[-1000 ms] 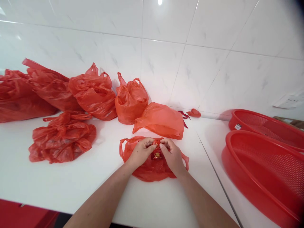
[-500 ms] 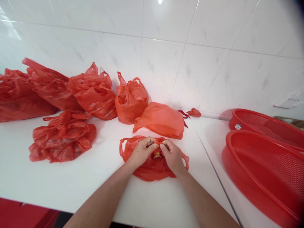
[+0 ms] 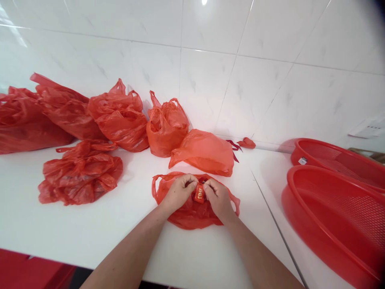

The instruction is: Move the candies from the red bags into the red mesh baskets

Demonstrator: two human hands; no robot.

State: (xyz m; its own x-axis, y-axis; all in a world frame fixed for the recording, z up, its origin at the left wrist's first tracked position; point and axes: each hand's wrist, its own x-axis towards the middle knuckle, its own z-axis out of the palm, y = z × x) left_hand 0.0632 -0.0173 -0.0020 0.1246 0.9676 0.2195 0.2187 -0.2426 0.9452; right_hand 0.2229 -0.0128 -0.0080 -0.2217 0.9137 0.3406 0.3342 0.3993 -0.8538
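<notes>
Over an opened red plastic bag (image 3: pixel 192 218) on the white table, I hold a small red packet with gold lettering (image 3: pixel 199 193). My left hand (image 3: pixel 182 190) pinches its upper left edge between thumb and fingertips. At its right side the thumb and fingers of my right hand (image 3: pixel 218 196) are closed too, and a small dark bit shows by those fingertips. What lies deeper in the bag is mostly hidden by my hands. The bag's handles spread out to the left and right.
Along the tiled wall stand several filled red bags (image 3: pixel 168 128), and a flatter one (image 3: pixel 204 152) lies just behind my hands. A crumpled red bag (image 3: pixel 81 172) sits at left. Two red plastic baskets (image 3: pixel 303 208) take up the right side. A small red bundle (image 3: pixel 246 142) rests by the wall.
The packet between my fingers has turned: a gold emblem faced up before, and now upright gold lettering shows. My hands have stayed in nearly the same place.
</notes>
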